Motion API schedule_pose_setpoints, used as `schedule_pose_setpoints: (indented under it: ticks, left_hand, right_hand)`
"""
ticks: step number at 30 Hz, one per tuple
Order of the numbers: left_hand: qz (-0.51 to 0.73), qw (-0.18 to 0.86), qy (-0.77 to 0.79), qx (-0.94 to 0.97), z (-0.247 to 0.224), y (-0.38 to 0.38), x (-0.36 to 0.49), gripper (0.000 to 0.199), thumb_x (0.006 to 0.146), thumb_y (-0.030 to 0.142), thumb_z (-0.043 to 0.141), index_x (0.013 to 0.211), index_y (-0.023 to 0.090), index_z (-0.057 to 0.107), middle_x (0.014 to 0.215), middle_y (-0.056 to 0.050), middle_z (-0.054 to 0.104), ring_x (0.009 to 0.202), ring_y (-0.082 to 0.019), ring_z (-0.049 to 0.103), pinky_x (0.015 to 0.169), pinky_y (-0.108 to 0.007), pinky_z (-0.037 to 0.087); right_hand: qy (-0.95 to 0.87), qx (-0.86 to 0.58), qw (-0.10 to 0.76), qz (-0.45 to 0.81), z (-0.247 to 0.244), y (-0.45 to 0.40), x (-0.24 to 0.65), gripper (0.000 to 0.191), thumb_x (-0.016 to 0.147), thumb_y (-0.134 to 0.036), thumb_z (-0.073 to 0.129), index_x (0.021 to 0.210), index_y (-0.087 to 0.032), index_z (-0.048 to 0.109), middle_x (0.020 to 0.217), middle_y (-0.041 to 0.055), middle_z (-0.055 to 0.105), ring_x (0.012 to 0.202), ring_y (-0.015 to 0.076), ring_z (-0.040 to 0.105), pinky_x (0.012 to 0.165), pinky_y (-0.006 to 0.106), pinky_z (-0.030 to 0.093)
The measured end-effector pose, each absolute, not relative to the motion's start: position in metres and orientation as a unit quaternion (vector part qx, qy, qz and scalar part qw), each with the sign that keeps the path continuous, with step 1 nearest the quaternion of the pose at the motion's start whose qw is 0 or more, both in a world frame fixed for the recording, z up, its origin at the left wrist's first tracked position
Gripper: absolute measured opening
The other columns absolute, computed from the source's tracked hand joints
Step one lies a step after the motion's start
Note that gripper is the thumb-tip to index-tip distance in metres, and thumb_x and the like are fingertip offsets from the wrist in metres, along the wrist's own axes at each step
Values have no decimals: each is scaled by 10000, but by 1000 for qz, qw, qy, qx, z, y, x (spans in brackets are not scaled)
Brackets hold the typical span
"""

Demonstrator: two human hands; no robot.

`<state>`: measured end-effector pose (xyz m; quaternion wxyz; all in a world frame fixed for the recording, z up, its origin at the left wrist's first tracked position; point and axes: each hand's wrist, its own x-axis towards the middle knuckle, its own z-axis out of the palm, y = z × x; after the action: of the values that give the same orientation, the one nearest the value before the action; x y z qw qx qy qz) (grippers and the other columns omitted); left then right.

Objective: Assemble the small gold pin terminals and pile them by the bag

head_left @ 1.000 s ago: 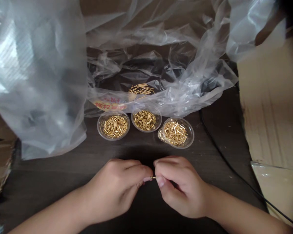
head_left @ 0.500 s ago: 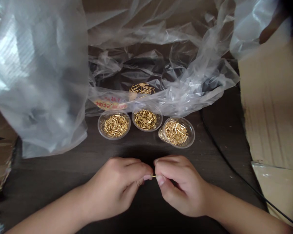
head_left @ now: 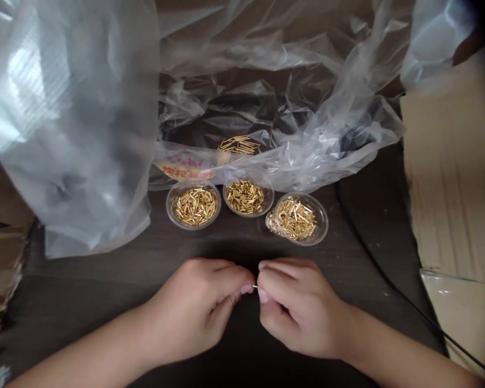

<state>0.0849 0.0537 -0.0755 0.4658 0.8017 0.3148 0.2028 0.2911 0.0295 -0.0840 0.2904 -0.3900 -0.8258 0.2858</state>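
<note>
Left hand point(head_left: 208, 307) and right hand point(head_left: 301, 307), both pinched closed, grip a slim gold pin point(head_left: 255, 286) between them, lower centre; above, red lettering point(head_left: 175, 171) on clear plastic point(head_left: 315, 156) reads "枸杞", the rest blurred.

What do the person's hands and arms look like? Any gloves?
No gloves: the left hand and right hand are bare. No sleeve, watch or bracelet shows on the left forearm or right forearm, and I see no rings.

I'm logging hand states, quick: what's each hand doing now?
Left hand: closed, pinching one end of a gold pin.
Right hand: closed, pinching the gold pin's other end.
</note>
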Motion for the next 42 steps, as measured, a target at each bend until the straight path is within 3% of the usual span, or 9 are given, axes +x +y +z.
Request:
schedule_pose_setpoints:
  ticks: [11,36,42]
  left_hand:
    - [183,466,321,804,-74,56,86,214,911,16,492,840,140,651,723,-5,646,616,-119,605,567,-220,411]
    - [124,436,291,843,-73,59,85,258,880,-6,468,799,139,666,744,-50,689,657,-193,664,572,-273,453]
    - [137,465,292,824,-73,61,84,237,886,-2,479,829,149,653,745,-30,681,666,-169,653,592,-248,451]
  right_hand:
    - [-862,-396,234,215,-85,28,293,221,810,-77,386,653,-196,489,604,-26,459,540,127,423,544,304,324]
    - [-881,-377,142,249,-78,29,296,171,785,-89,400,693,-200,491,616,-25,506,538,132,442,582,317,281]
    - [-861,-391,176,272,-81,30,296,179,797,-83,401,682,-199,474,600,-34,491,519,121,421,561,305,275]
